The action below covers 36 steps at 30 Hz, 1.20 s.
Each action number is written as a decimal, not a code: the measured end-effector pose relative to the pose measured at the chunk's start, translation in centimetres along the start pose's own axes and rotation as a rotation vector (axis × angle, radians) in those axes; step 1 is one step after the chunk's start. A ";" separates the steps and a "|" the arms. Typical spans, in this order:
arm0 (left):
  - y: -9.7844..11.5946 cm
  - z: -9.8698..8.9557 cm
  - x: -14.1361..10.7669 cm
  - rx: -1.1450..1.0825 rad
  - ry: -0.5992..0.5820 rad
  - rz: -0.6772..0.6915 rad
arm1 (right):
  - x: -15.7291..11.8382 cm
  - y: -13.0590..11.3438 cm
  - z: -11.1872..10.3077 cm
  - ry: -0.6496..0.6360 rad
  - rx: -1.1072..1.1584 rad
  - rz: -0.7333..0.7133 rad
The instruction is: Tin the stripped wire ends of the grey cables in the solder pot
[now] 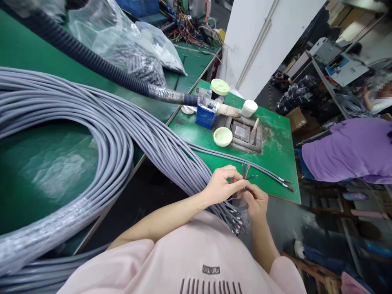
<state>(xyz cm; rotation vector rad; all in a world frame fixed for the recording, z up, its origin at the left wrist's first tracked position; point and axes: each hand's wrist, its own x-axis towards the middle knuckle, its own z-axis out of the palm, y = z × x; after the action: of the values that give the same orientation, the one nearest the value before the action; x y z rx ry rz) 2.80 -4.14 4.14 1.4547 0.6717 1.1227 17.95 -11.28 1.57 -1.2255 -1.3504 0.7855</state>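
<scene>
My left hand (228, 185) and my right hand (255, 199) meet over the near edge of the green table, their fingers closed around the end of a grey cable. Thin coloured wires (246, 170), orange, blue and dark among them, fan up from between the fingertips. The exact grip is partly hidden by the fingers. Just below, the stripped ends of many grey cables (235, 220) hang in a bunch. Beyond my hands, a few grey cables (254, 165) lie across the table with bare wire ends at the right.
A thick bundle of grey cables (147, 118) sweeps in from the left. On the green table (275, 139) stand a solder pot (241, 131), a green-white lid (223, 136), a white jar (249, 108) and a blue box (205, 116) under a black hose (101, 65). A person in purple (349, 151) is at right.
</scene>
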 end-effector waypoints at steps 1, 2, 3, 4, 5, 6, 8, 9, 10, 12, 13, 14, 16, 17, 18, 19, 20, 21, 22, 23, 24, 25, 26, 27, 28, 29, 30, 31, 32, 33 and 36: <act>0.1 0.1 0.0 0.018 -0.001 0.006 | -0.1 0.2 -0.2 -0.018 0.021 0.032; 0.1 0.2 0.1 0.030 -0.004 0.010 | -0.1 0.4 -0.4 -0.037 0.043 0.058; 0.1 0.2 0.2 0.037 -0.005 0.011 | -0.1 0.7 -0.5 -0.051 0.065 0.077; 0.1 0.3 0.2 0.041 -0.003 0.011 | -0.2 0.9 -0.6 -0.058 0.085 0.093; 0.1 0.4 0.3 0.043 0.001 0.010 | -0.2 1.2 -0.7 -0.064 0.106 0.104; 0.1 0.5 0.3 0.044 0.005 0.009 | -0.3 1.5 -0.7 -0.067 0.127 0.110; 0.0 0.6 0.4 0.044 0.008 0.005 | -0.4 1.9 -0.7 -0.073 0.170 0.117; -0.1 0.6 0.4 0.042 0.009 0.002 | -0.4 2.0 -0.7 -0.076 0.186 0.122; -0.1 0.7 0.4 0.037 0.009 0.000 | -0.4 2.0 -0.7 -0.079 0.197 0.129; -0.3 0.8 0.4 0.017 0.012 -0.003 | -0.4 2.0 -0.6 -0.084 0.198 0.138; -0.4 0.8 0.4 0.003 0.017 -0.004 | -0.4 1.9 -0.5 -0.087 0.192 0.139; -0.5 0.9 0.5 -0.012 0.022 -0.006 | -0.3 1.8 -0.4 -0.091 0.184 0.139; -0.7 1.0 0.6 -0.043 0.031 -0.023 | -0.3 1.7 -0.3 -0.098 0.171 0.139; -0.8 1.1 0.7 -0.060 0.034 -0.036 | -0.3 1.8 -0.3 -0.098 0.170 0.142; -0.8 1.2 0.8 -0.079 0.031 -0.054 | -0.4 1.8 -0.3 -0.099 0.171 0.150; -0.9 1.2 0.8 -0.102 0.021 -0.079 | -0.4 1.9 -0.3 -0.095 0.179 0.158; -1.0 1.2 0.9 -0.134 0.004 -0.112 | -0.4 2.1 -0.3 -0.084 0.190 0.164; -1.1 1.2 0.9 -0.177 -0.024 -0.151 | -0.3 2.2 -0.4 -0.068 0.206 0.169; -1.3 1.1 0.9 -0.233 -0.062 -0.191 | -0.3 2.4 -0.5 -0.048 0.224 0.174; -1.4 1.0 0.9 -0.300 -0.108 -0.231 | -0.3 2.5 -0.7 -0.027 0.242 0.180; -1.7 0.9 0.9 -0.374 -0.150 -0.266 | -0.2 2.6 -0.8 -0.009 0.259 0.187; -1.9 0.7 0.9 -0.450 -0.180 -0.297 | -0.2 2.6 -0.9 0.005 0.274 0.194; -2.1 0.5 1.0 -0.518 -0.192 -0.326 | -0.1 2.6 -1.0 0.012 0.288 0.202; -2.4 0.3 1.0 -0.571 -0.182 -0.350 | -0.1 2.6 -1.1 0.015 0.302 0.207; -2.6 0.0 1.1 -0.608 -0.153 -0.366 | 0.0 2.6 -1.1 0.016 0.316 0.210; -2.8 -0.1 1.3 -0.627 -0.113 -0.373 | 0.0 2.6 -1.1 0.013 0.329 0.211; -2.9 -0.3 1.5 -0.632 -0.076 -0.370 | 0.1 2.6 -1.0 0.008 0.338 0.213; -2.9 -0.4 1.7 -0.627 -0.050 -0.360 | 0.1 2.5 -1.0 0.002 0.345 0.215; -3.0 -0.5 1.9 -0.618 -0.034 -0.346 | 0.1 2.5 -1.0 -0.003 0.348 0.216; -2.9 -0.6 2.1 -0.613 -0.029 -0.334 | 0.2 2.6 -1.0 -0.009 0.348 0.217; -2.7 -0.6 2.5 -0.614 -0.049 -0.309 | 0.3 2.6 -0.9 -0.017 0.345 0.224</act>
<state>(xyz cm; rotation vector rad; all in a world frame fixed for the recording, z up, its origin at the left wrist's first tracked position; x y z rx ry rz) 3.70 -1.09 2.13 0.8202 0.4409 0.9350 19.47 -10.56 -0.61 -1.1046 -1.0468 1.1376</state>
